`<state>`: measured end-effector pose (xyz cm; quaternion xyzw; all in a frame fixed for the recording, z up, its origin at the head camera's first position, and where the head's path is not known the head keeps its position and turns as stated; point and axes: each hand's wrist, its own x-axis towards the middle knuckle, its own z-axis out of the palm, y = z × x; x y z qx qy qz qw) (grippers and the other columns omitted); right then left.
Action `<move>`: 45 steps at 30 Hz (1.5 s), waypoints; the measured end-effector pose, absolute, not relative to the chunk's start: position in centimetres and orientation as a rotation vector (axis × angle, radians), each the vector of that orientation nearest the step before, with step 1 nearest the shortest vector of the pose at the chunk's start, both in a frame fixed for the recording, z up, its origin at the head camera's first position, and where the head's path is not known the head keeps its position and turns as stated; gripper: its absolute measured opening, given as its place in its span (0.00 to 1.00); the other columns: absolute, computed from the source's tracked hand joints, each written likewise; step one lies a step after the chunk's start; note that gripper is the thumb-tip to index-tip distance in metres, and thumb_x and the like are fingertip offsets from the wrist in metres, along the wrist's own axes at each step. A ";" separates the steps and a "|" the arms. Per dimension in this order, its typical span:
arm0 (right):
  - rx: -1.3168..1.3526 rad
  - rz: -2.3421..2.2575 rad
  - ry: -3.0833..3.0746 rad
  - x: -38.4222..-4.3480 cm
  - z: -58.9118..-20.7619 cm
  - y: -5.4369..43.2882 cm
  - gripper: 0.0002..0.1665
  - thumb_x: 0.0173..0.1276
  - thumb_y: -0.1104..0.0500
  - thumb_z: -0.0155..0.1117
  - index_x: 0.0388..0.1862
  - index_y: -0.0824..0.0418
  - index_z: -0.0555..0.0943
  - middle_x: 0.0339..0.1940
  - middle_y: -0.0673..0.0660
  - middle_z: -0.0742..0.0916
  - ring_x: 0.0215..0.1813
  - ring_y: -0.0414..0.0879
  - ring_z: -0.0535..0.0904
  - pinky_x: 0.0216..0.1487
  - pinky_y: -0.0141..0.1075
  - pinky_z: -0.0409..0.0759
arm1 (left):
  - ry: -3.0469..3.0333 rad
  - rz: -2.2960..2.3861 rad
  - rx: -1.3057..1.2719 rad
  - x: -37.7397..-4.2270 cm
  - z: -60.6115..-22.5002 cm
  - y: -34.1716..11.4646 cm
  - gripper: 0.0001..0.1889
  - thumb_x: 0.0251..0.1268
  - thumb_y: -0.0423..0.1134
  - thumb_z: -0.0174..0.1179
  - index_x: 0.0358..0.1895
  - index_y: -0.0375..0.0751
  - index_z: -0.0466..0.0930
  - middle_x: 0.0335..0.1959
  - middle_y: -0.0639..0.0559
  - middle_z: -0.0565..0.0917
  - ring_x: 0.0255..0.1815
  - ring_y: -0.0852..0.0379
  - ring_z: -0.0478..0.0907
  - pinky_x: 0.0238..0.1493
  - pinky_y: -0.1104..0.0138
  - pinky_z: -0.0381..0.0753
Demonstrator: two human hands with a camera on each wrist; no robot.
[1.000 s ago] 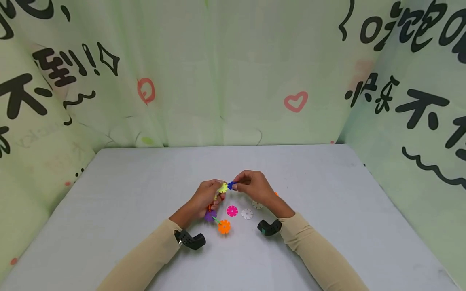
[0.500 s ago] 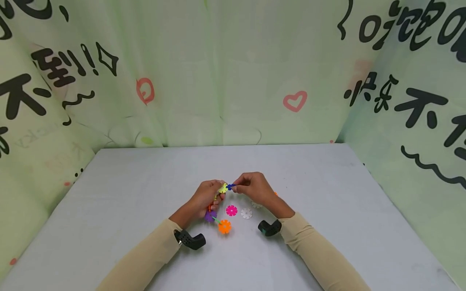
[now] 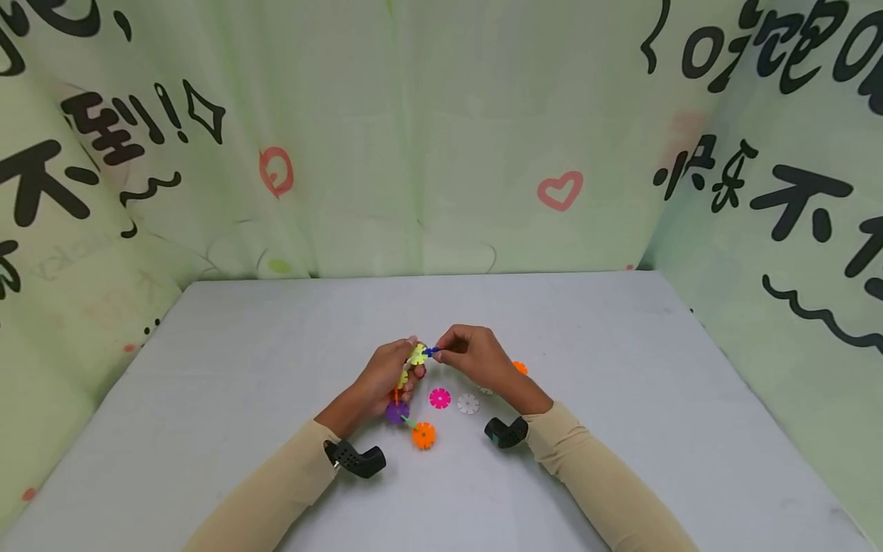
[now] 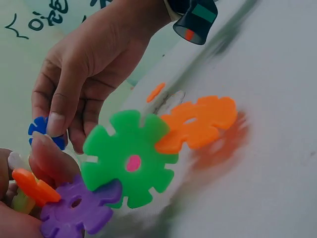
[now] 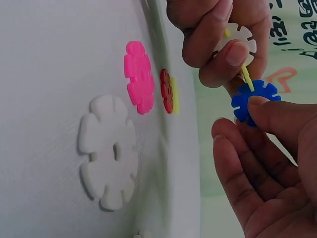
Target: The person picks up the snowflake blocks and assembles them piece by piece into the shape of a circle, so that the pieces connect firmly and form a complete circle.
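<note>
My left hand [image 3: 388, 373] holds a chain of interlocking flower-shaped discs. In the left wrist view, a small orange piece near its fingers joins a purple disc [image 4: 86, 213], then a green disc [image 4: 109, 148] and an orange disc [image 4: 203, 126] hang outward. The right wrist view shows a white disc [image 5: 242, 37] between the left fingers, and a thin yellow disc [image 5: 245, 74] seen edge-on. Between thumb and fingers my right hand [image 3: 476, 356] pinches a blue disc [image 5: 241, 103]. Its notched rim meets the yellow disc's edge; how deep they fit is unclear.
On the white table [image 3: 276, 330] lie a pink disc [image 3: 439, 398], a white disc [image 3: 468, 403] and, beyond the right wrist, an orange disc [image 3: 520, 368]. A red disc [image 5: 166, 91] with yellow behind it shows in the right wrist view. Printed curtains [image 3: 414, 153] enclose the table.
The blue disc has turned from face-on to edge-on and come against the yellow disc. Both hands have shifted slightly left, and the hanging orange disc sits a little nearer the person.
</note>
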<state>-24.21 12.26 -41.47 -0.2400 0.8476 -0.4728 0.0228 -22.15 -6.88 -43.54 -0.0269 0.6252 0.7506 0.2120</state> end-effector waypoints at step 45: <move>-0.603 -1.002 2.682 -24.3 -42.1 9.3 0.09 0.61 0.65 0.70 0.39 0.62 0.80 0.30 0.51 0.80 0.33 0.45 0.75 0.36 0.34 0.77 | 1.860 2.009 -0.148 -21.7 -43.4 -9.4 0.29 0.70 0.61 0.51 0.54 0.37 0.74 0.26 0.51 0.71 0.23 0.58 0.66 0.22 0.71 0.73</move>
